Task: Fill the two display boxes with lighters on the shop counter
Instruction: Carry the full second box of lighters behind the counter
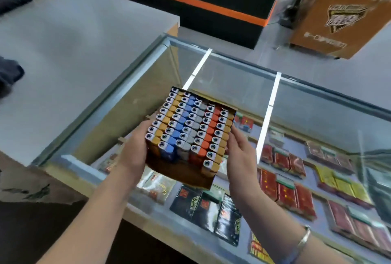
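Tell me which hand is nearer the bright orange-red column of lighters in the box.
Right. The right hand lies against the box's right side, one column from the orange-red lighters. The left hand holds the opposite side, several columns away.

No text can be read with certainty. On the orange cabinet (336, 16) a shield-shaped emblem is printed, with a short line of pale characters beneath it, but both are too blurred to be made out. Gold and red marks are seen on the packets (283, 181) under the glass counter (232, 69), and none is legible. No lettering is visible on the lighters (188, 128) or on their display box (186, 176).
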`<state>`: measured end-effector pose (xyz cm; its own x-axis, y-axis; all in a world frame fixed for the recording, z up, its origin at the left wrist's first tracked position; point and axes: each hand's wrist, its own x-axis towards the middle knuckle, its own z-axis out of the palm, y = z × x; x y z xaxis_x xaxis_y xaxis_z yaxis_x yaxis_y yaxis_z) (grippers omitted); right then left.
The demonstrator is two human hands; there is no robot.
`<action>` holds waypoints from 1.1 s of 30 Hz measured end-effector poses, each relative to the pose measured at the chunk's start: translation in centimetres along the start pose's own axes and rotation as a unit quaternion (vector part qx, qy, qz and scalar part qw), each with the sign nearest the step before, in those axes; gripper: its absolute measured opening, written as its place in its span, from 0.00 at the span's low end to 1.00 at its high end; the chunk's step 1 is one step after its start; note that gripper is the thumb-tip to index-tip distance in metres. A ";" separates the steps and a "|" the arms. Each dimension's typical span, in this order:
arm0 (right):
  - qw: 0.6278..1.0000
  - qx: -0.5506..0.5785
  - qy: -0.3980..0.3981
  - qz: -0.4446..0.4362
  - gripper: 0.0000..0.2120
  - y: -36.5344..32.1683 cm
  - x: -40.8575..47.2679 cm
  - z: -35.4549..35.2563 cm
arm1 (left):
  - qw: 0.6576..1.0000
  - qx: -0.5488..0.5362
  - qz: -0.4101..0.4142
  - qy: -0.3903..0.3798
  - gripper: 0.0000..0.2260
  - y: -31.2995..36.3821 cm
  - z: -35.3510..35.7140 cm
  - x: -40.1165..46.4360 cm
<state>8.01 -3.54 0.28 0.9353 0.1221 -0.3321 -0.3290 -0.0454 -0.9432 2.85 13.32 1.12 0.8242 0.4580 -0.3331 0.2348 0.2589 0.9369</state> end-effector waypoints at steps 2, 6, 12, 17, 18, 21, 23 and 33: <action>0.998 0.057 0.002 0.021 0.13 -0.4 0.3 -0.1 | 0.999 -0.013 -0.001 -0.034 0.19 -0.4 0.4 -0.1; 0.983 0.171 -0.004 0.069 0.13 -1.4 0.8 -1.0 | 0.994 -0.058 -0.009 -0.091 0.19 -0.8 2.4 -0.9; 0.970 0.236 -0.005 0.056 0.17 -1.6 0.4 -5.8 | 0.979 -0.088 0.004 -0.183 0.14 -0.3 6.3 -1.9; 0.959 0.284 0.012 0.013 0.19 -1.4 -2.1 -11.6 | 0.974 -0.080 -0.016 -0.213 0.16 -1.2 11.2 -4.3; 0.957 0.291 0.019 0.003 0.19 -1.4 -2.9 -13.0 | 0.973 -0.071 -0.012 -0.217 0.15 -1.4 12.4 -5.1; 0.954 0.296 0.041 -0.020 0.20 -1.2 -5.3 -17.9 | 0.970 -0.043 -0.006 -0.238 0.13 -2.1 16.5 -7.9; 0.953 0.295 0.071 -0.028 0.22 -1.1 -7.1 -21.6 | 0.965 -0.026 -0.009 -0.261 0.12 -3.0 19.7 -10.1; 0.922 0.317 0.220 -0.032 0.22 2.9 -19.3 -43.0 | 0.929 0.068 -0.078 -0.356 0.11 -10.2 37.2 -25.2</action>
<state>-5.41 -48.68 4.03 0.8720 -0.3164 -0.3735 -0.1502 0.5532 -0.8194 -1.08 -32.51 3.91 0.8949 -0.2681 -0.3568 0.4033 0.1430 0.9038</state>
